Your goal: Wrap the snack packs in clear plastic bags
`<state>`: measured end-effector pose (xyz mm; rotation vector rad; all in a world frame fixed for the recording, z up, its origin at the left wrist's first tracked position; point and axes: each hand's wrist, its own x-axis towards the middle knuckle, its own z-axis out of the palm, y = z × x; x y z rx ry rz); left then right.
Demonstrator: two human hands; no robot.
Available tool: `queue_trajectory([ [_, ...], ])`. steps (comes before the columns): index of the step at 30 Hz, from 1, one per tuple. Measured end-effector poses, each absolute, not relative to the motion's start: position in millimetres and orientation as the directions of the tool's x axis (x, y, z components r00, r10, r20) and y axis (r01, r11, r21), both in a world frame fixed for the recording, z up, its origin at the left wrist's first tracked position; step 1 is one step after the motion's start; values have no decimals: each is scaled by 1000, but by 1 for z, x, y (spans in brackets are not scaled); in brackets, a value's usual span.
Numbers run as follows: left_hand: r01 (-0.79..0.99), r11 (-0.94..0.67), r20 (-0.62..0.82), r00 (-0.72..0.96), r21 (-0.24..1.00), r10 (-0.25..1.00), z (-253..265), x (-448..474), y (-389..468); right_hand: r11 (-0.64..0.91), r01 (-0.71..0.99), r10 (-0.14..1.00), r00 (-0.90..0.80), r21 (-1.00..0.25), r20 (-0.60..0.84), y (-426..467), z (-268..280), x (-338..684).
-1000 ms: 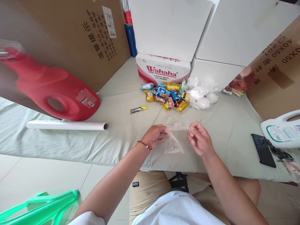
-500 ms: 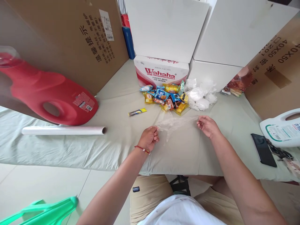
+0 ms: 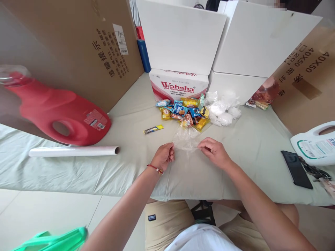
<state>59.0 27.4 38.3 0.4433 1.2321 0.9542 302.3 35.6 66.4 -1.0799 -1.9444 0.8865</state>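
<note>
A thin clear plastic bag [image 3: 186, 140] stretches between my two hands, just in front of the snack pile. My left hand [image 3: 164, 155] is closed on the bag's left edge. The fingertips of my right hand [image 3: 214, 150] pinch its right edge. Behind the bag lies a heap of small wrapped snacks [image 3: 180, 110] in blue, yellow and red packets. One narrow yellow and black packet [image 3: 153, 129] lies apart, left of the heap. Several crumpled clear plastic bags [image 3: 222, 109] are bunched to the right of the snacks.
A Wahaha carton [image 3: 180, 85] and white boxes [image 3: 183, 38] stand behind. At left are a red detergent jug [image 3: 70, 108], a plastic-film roll [image 3: 74, 151] and a large cardboard box [image 3: 78, 45]. At right lie a black phone [image 3: 297, 169] and a white jug [image 3: 314, 143].
My right hand has moved left, closer to my left hand, and the bag between them is now less stretched and more bunched. The view has shifted slightly.
</note>
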Motion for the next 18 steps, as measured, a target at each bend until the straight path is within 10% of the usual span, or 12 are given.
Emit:
queue_trajectory([
  [18,-240,628,-597,195,740,778,34,27,2,170,443,982,-153,-880,113,-42,9,400],
])
